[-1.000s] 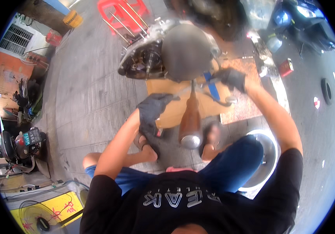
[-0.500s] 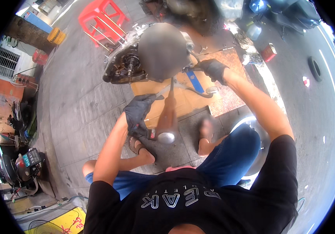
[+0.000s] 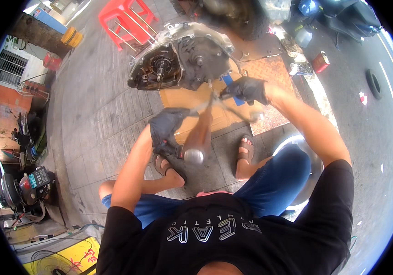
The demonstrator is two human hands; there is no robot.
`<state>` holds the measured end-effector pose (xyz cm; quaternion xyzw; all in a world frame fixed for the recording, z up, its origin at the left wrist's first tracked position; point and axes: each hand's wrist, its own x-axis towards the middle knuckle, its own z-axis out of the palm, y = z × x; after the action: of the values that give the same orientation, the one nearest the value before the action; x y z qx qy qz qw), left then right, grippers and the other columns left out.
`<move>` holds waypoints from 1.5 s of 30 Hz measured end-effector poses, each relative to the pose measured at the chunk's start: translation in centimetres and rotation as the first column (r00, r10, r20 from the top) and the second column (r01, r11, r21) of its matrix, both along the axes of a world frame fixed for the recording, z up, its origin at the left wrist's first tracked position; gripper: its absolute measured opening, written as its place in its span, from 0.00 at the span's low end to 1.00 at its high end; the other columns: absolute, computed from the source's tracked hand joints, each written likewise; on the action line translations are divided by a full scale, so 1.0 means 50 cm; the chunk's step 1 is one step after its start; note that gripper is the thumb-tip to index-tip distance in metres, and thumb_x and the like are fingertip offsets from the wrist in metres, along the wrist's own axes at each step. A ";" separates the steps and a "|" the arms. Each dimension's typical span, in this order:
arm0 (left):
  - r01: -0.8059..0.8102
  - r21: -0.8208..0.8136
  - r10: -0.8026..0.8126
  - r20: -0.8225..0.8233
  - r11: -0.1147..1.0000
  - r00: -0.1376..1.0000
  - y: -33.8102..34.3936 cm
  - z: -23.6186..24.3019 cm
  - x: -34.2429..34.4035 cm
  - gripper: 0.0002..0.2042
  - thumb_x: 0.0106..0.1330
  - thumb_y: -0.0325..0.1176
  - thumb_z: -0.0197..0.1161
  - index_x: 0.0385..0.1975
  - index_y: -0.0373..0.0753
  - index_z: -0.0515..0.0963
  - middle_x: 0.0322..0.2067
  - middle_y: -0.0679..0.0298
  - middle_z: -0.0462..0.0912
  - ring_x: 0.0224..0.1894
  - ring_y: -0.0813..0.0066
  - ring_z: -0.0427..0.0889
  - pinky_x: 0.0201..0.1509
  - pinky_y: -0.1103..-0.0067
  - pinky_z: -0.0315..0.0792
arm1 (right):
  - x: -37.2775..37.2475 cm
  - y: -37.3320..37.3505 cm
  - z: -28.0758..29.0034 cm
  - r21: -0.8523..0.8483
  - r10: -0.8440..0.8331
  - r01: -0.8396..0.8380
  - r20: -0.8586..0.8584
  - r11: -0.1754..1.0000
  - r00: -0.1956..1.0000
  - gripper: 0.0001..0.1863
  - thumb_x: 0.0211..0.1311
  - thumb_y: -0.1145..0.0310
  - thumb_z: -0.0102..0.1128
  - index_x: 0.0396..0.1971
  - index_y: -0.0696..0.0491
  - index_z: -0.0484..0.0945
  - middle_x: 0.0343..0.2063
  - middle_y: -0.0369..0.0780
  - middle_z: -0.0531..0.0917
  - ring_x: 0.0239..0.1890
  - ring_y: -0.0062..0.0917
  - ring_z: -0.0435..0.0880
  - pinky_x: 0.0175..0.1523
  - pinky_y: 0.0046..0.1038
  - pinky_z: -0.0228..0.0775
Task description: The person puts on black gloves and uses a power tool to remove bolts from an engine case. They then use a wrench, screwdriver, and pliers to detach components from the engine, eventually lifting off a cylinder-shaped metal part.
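Observation:
An opened engine case [image 3: 196, 55] with bare inner parts stands upright on cardboard [image 3: 185, 98] ahead of me. My left hand [image 3: 166, 126], in a black glove, is closed around one end of a pale metal lever. The lever [image 3: 236, 111] reaches right to a blurred pedal end. Against the left fingers stands a brown tapered piece [image 3: 201, 130] with a rounded silver end toward me; how it is held is unclear. My right hand [image 3: 248, 89], also gloved, is closed near the lever's middle, just below the case. What its fingertips grip is hidden.
A blue strip [image 3: 227, 79] lies on the cardboard, beside a rusty metal plate [image 3: 274, 87]. Behind the case stands a red stool [image 3: 128, 20]. At my right knee is a pale basin [image 3: 316, 169]. A red can [image 3: 321, 62] and a tyre [image 3: 373, 84] are farther right.
My right hand has drawn back slightly from the engine case toward me. The lever's pedal end has swung nearer to me. The whole view has shifted a little.

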<state>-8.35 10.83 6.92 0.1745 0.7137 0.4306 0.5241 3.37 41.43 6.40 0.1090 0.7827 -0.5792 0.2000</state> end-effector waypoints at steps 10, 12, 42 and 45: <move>0.560 -0.068 -0.326 -0.867 0.826 0.376 -0.037 -0.006 0.048 0.39 0.35 0.27 0.75 0.57 0.39 0.73 0.51 0.49 0.78 0.50 0.51 0.78 0.54 0.70 0.75 | 0.099 0.118 -0.059 0.086 -0.425 0.440 -0.146 0.894 0.893 0.20 0.64 0.60 0.51 0.53 0.48 0.81 0.30 0.32 0.74 0.27 0.17 0.69 0.25 0.20 0.64; 0.539 0.053 -0.239 -0.856 0.841 0.458 -0.059 0.032 0.057 0.30 0.49 0.33 0.72 0.56 0.35 0.74 0.48 0.47 0.79 0.42 0.54 0.82 0.48 0.72 0.77 | 0.184 0.155 -0.058 0.020 -0.488 0.499 -0.175 0.866 0.855 0.22 0.68 0.50 0.51 0.51 0.49 0.80 0.23 0.33 0.72 0.22 0.15 0.70 0.26 0.19 0.67; -0.677 0.531 0.654 0.272 0.509 0.706 -0.270 0.153 0.076 0.16 0.69 0.31 0.54 0.53 0.30 0.75 0.20 0.77 0.68 0.16 0.94 0.58 0.16 0.89 0.49 | 0.088 -0.490 -0.089 -0.262 -0.160 0.052 -0.411 0.964 0.897 0.26 0.65 0.58 0.62 0.60 0.51 0.71 0.38 0.37 0.83 0.39 0.21 0.81 0.48 0.26 0.74; -0.321 0.546 0.603 -0.479 0.774 0.637 -0.328 0.118 -0.013 0.16 0.68 0.38 0.57 0.52 0.39 0.79 0.21 0.71 0.76 0.21 0.83 0.73 0.26 0.83 0.67 | 0.092 -0.494 -0.060 -0.440 -0.045 0.032 -0.017 0.897 0.999 0.25 0.67 0.55 0.59 0.58 0.51 0.72 0.27 0.35 0.81 0.27 0.20 0.79 0.33 0.24 0.72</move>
<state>-9.01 -5.59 12.81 0.2207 0.7590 0.6083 0.0722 7.96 16.75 3.42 0.0687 0.6322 -0.7461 0.1974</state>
